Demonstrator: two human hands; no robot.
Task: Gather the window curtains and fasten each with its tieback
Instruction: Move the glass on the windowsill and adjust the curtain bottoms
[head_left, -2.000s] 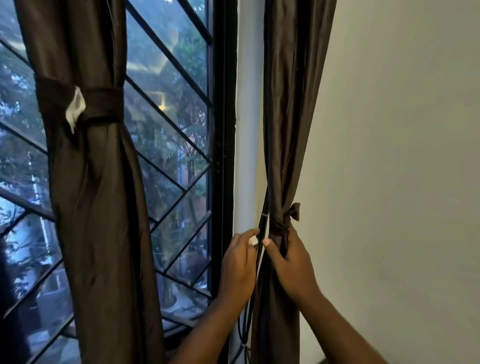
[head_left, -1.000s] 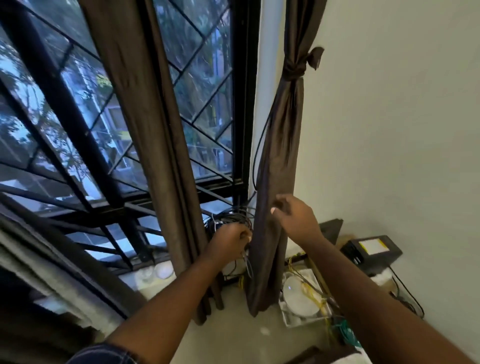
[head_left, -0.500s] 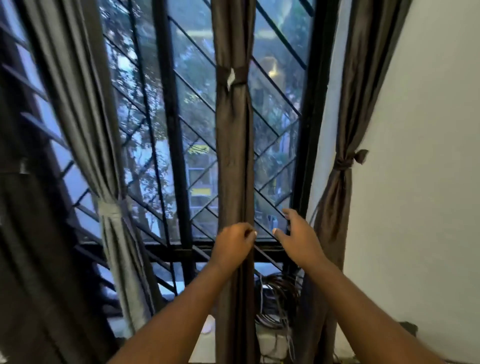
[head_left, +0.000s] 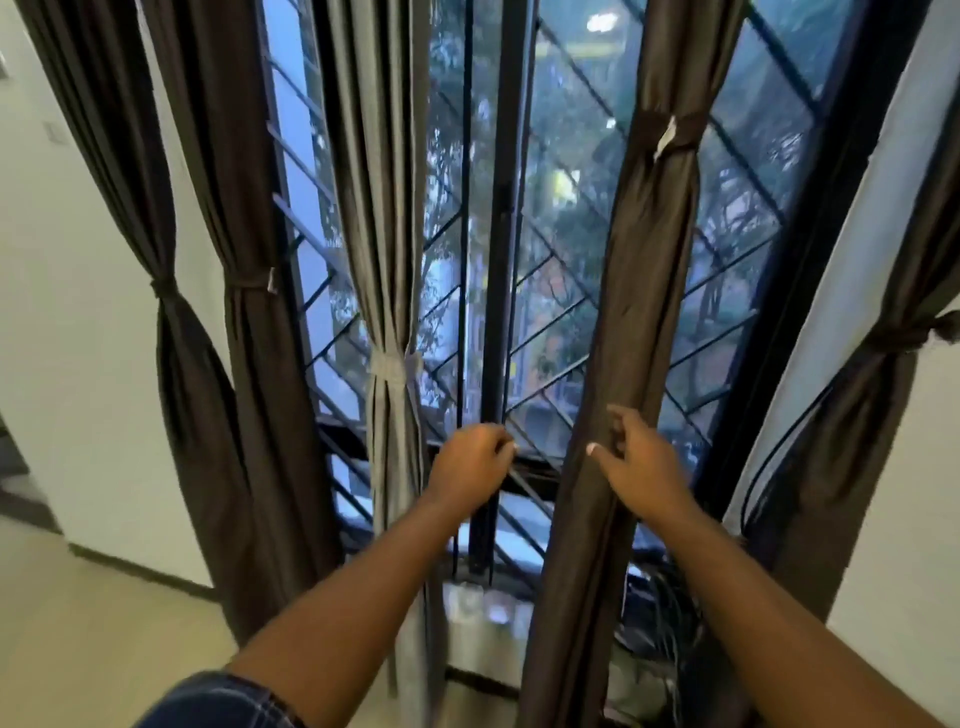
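1. Your right hand (head_left: 641, 460) has left the far-right curtain and now pinches a fold of the dark brown satin middle curtain (head_left: 644, 291); your left hand (head_left: 470, 462) is loosely curled, empty.
2. Every curtain in view is gathered; the middle curtain's brown tieback band (head_left: 667, 132) is fastened. Task appears near complete.
3. Black window grille (head_left: 550, 322) close behind; open room lies leftward.

A room in a home is shown: a tall window (head_left: 550, 291) barred by a diagonal grille, hung with tied brown and grey curtains (head_left: 644, 291), between white walls (head_left: 67, 322), above a pale floor (head_left: 93, 649).
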